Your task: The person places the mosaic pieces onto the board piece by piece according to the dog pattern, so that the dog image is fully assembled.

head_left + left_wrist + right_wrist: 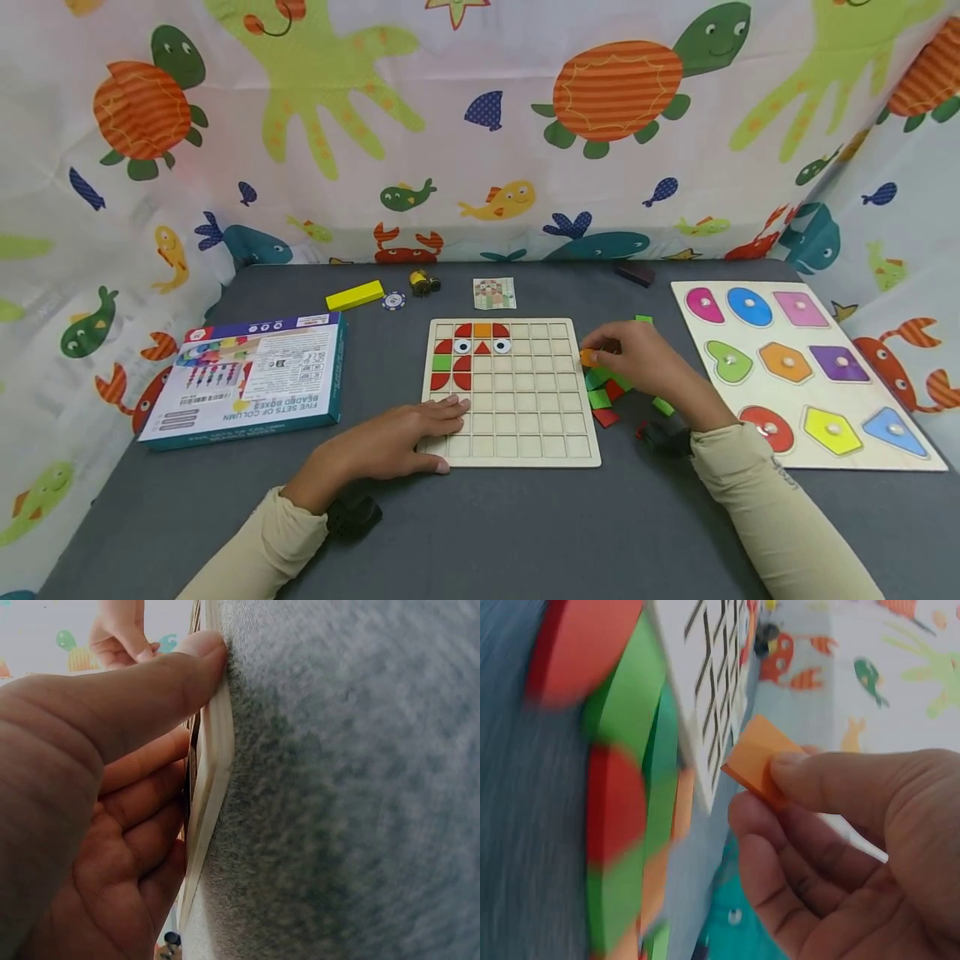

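Two hands: both work at the pale wooden grid board (525,417) lying flat on the grey felt-covered table (525,533).
Left hand (405,437): lies flat on the board's near left corner, fingers straight and pressing down, holding nothing; the left wrist view shows the thumb (161,682) along the board's edge (210,787).
Right hand (637,358): hovers just beside the board's right edge, thumb and fingers pinching a small orange square tile (589,358); the right wrist view shows that tile (761,761) held off the table, next to the board's edge.
Board pattern: red quarter-round, orange and green tiles (459,358) fill the top left cells, with two round white eye pieces (482,345) among them.
Loose pile: green, red and orange tiles (609,398) lie on the table under and beside the right hand.
Left of board: a blue and white cardboard box (247,379).
Right of board: a white shape-peg puzzle board (806,371) with coloured knobbed shapes.
Far edge: a yellow block (354,295), a poker chip (393,301) and a small pattern card (494,292).
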Demonstrator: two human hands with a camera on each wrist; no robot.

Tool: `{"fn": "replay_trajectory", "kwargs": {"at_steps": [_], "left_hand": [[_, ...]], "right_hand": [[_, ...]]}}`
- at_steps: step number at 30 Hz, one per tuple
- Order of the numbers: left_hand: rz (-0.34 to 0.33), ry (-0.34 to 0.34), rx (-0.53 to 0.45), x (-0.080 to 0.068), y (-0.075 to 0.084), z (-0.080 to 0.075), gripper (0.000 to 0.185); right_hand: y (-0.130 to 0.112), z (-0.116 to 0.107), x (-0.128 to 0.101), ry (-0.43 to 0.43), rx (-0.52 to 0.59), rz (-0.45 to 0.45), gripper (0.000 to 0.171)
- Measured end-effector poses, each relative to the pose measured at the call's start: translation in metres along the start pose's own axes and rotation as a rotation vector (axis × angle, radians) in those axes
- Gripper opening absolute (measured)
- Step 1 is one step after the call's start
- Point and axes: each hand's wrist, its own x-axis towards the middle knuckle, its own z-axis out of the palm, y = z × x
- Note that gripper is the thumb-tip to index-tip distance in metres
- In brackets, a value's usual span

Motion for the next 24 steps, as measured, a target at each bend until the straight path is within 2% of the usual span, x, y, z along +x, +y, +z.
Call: {"fn": "replay_trajectory", "kwargs": {"at_steps": [8, 13, 17, 24], "left_hand": [[0.002, 0.005, 0.007, 0.0, -0.002, 0.001, 0.066], [-0.014, -0.011, 0.007, 0.0, -0.002, 0.002, 0.066], [-0.005, 0.002, 0.001, 0.001, -0.003, 0.003, 0.065], [0.016, 0.011, -0.008, 0.002, -0.003, 0.003, 0.065]], "right_hand": [[-0.035, 0.023, 0.022, -0.07, 0.007, -0.136, 0.018], [-0.055, 0.037, 0.033, -0.108, 0.012, -0.136, 0.019], [-0.069, 0.046, 0.039, -0.107, -0.007, -0.154, 0.018], [-0.079, 0.058, 0.052, -0.151, 0.051, -0.164, 0.017]]}}
